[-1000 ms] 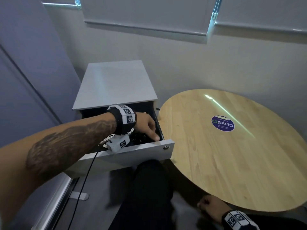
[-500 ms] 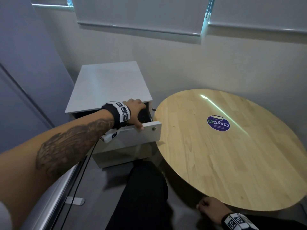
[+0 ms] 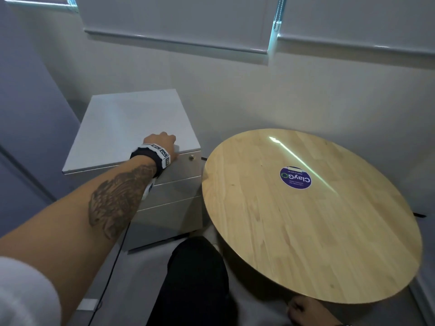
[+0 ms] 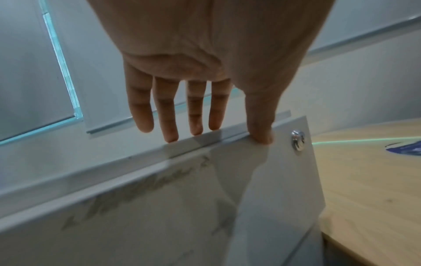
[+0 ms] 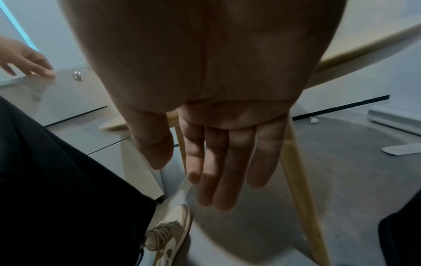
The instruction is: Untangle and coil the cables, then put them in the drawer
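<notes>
Glossy drawer (image 4: 262, 180), seemingly metal; matt wood table (image 3: 306, 220).

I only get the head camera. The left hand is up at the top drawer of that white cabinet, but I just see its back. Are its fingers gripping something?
Observer: No. In the left wrist view the left hand has its fingers straight, and the thumb tip rests on the upper edge of the top drawer front, beside the lock.
Operator: And the right hand, cut off at the bottom?
Observer: The right hand hangs open and empty below the table rim, next to a wooden leg.
Operator: Any cable lying down there?
Observer: None shows on that patch of floor, just a sneaker.
</notes>
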`<state>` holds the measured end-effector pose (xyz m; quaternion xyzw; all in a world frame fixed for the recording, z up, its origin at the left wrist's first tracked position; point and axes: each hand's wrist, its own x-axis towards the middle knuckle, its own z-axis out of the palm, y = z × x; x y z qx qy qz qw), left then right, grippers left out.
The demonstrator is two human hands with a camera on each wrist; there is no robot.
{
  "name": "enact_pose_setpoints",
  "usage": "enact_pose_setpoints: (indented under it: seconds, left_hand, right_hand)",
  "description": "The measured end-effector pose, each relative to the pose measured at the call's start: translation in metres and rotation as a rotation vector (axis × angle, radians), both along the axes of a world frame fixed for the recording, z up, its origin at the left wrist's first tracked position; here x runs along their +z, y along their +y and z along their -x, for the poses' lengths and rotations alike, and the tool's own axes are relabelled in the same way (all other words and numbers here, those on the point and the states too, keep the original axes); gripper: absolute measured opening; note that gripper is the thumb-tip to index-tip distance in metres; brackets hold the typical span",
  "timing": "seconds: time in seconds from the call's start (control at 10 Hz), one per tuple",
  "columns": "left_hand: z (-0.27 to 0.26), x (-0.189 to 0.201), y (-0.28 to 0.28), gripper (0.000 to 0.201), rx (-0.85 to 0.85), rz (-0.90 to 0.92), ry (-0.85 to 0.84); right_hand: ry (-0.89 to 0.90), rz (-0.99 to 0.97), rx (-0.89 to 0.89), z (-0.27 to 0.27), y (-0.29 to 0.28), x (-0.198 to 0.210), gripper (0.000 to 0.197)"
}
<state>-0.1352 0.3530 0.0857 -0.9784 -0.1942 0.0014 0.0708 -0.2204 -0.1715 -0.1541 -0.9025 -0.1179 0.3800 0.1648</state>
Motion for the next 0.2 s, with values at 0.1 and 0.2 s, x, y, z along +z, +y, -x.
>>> enact_pose_setpoints:
  seconds: [0.1, 0.2]
  left_hand:
    - [0.003, 0.004, -0.007, 0.035, 0.023, 0.046, -0.026]
    - [0.003, -0.005, -0.024, 0.030, 0.000, 0.051, -0.059]
  right_hand:
    - [0.157, -0.119, -0.011, -0.027, -0.042, -0.025, 0.036]
    - [0.247, -0.062, -0.075, -0.003, -0.011, 0.033, 0.025]
